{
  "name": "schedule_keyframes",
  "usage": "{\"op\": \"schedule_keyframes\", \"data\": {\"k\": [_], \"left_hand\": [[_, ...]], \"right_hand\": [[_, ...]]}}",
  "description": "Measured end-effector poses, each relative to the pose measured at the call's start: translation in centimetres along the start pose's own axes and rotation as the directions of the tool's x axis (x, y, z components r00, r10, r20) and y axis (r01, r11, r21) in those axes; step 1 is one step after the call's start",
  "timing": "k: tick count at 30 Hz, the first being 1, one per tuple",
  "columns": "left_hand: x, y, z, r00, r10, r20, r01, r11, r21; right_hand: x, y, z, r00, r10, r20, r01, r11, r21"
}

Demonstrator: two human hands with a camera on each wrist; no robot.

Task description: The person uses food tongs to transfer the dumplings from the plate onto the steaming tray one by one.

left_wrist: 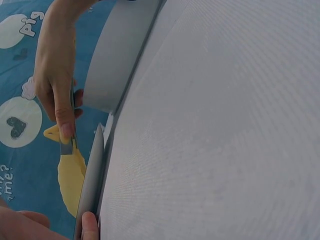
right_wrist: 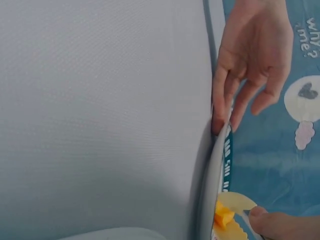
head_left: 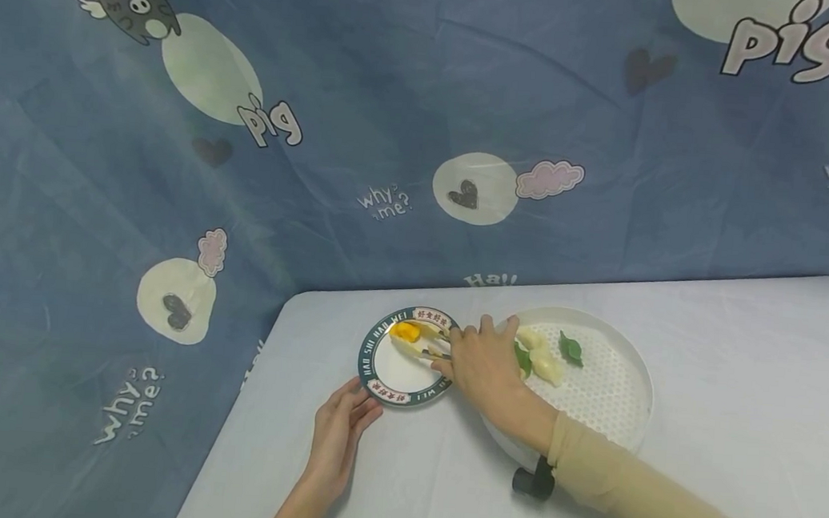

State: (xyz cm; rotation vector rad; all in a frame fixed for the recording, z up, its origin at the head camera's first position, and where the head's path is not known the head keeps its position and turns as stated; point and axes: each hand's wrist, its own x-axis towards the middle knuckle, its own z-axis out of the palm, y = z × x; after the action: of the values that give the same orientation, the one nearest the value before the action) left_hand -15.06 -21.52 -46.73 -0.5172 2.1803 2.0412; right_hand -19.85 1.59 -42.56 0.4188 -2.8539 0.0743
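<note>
My left hand (head_left: 341, 430) grips the near left rim of a small round plate (head_left: 399, 373), which has a white middle and a dark green lettered border. In the right wrist view, the fingers of the left hand (right_wrist: 255, 60) reach the plate's edge. Tongs (head_left: 408, 348) with pale yellow tips are held in my right hand (head_left: 489, 372), above the plate. Between or against those tips lies a small orange-yellow piece (head_left: 405, 331); whether it touches the plate cannot be told. The left wrist view shows the tongs (left_wrist: 72, 180) beside the plate's edge (left_wrist: 92, 175).
Beneath the right forearm stands a white round pan (head_left: 614, 401) with a dimpled bottom and a short black handle (head_left: 534, 480). Pale yellow pieces (head_left: 544, 360) and a green leaf (head_left: 570, 348) lie in it. A white cloth covers the table (head_left: 751, 395); a blue printed curtain (head_left: 369, 87) hangs behind.
</note>
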Motion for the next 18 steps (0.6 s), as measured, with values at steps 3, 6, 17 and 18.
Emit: {"op": "schedule_keyframes", "data": {"k": [3,6,17,18], "left_hand": [[0.0,0.0,0.0,1.000,0.000,-0.002,0.000,1.000,-0.002],[0.0,0.0,0.1,1.000,0.001,-0.006,-0.001,1.000,-0.005],[-0.1,0.1,0.1,1.000,0.011,0.002,-0.011,1.000,0.001],[-0.1,0.0,0.1,1.000,0.011,0.003,-0.011,1.000,0.000]], "right_hand": [[-0.2,0.1,-0.2,1.000,0.006,-0.001,-0.006,1.000,0.002],[-0.6,0.2,-0.6,1.000,0.002,-0.016,-0.002,1.000,0.002],[-3.4,2.5,-3.3,1.000,-0.008,0.005,0.008,1.000,0.004],[-3.7,2.8,-3.5,1.000,-0.004,0.012,0.004,1.000,0.004]]}}
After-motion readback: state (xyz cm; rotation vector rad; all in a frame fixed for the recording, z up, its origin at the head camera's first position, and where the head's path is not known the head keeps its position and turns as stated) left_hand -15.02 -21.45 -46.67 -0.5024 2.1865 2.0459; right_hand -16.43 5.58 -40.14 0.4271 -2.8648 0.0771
